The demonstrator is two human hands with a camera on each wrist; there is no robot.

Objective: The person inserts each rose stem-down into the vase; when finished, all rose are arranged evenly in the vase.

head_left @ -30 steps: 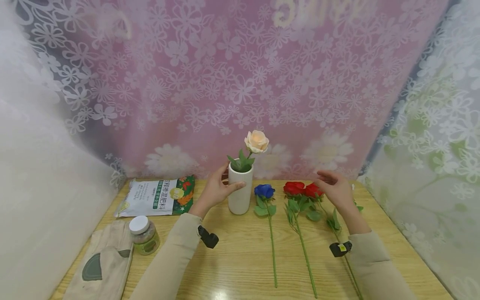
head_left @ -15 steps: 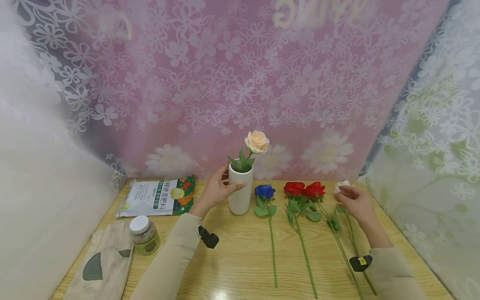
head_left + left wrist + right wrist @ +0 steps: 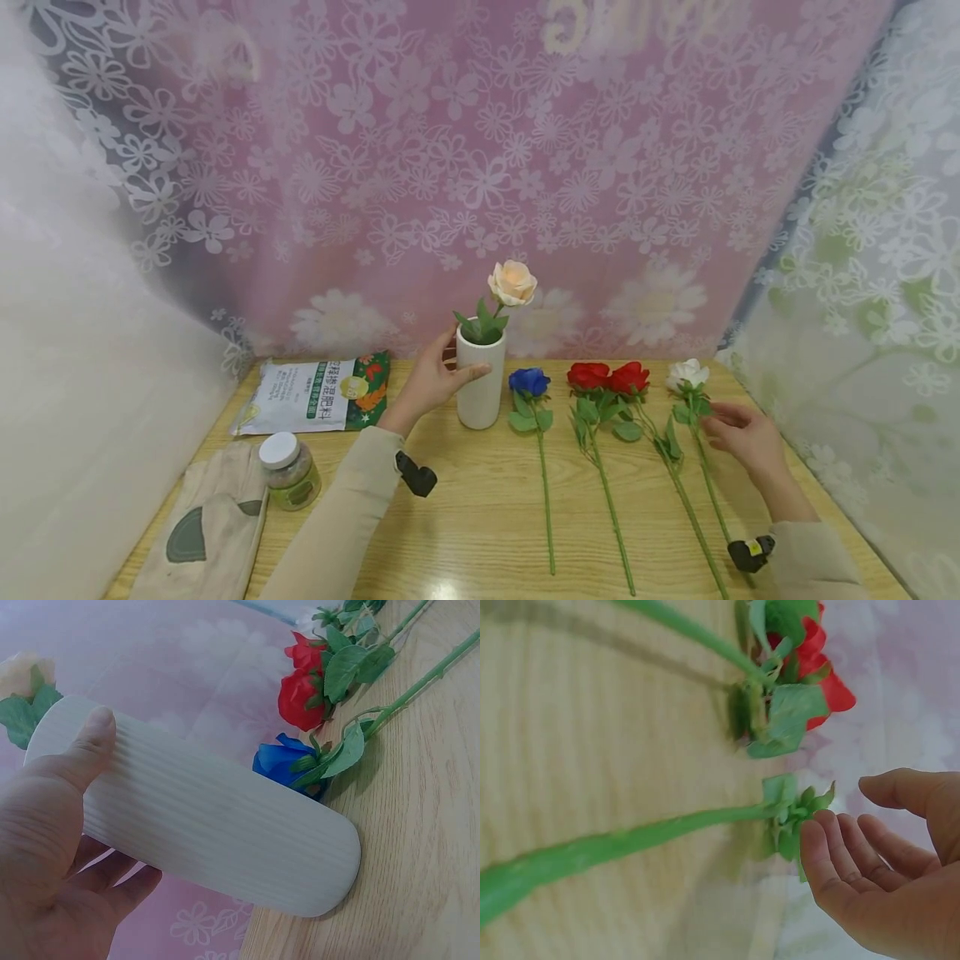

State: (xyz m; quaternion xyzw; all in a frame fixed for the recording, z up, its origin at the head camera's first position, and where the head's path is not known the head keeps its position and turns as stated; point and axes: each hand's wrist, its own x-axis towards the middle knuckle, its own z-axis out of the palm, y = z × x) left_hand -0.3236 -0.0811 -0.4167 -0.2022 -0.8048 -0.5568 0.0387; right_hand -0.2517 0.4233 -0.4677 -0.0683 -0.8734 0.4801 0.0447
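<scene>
My left hand (image 3: 433, 382) holds a white ribbed vase (image 3: 482, 392) near its top, thumb across the front and fingers behind. The vase stands upright on the table with a cream rose (image 3: 513, 283) in it. At the right, my right hand (image 3: 750, 437) is beside the leaves of a white rose (image 3: 687, 373) lying on the table. In the right wrist view its fingers (image 3: 855, 859) are loosely bent, with a gap to the thumb and nothing between them. A blue rose (image 3: 529, 382) and two red roses (image 3: 588, 376) lie between the hands.
On the left are a printed bag (image 3: 303, 398), a white-lidded jar (image 3: 291, 479) and beige gloves or folded cloth (image 3: 210, 521). Long green stems (image 3: 615, 525) reach toward the front of the wooden table (image 3: 465, 517). A flowered pink curtain (image 3: 450, 167) hangs behind.
My right hand has moved right and toward me, from over the red roses, past the white bloom, to beside its leaves. The white rose is now uncovered. My left hand stays on the vase.
</scene>
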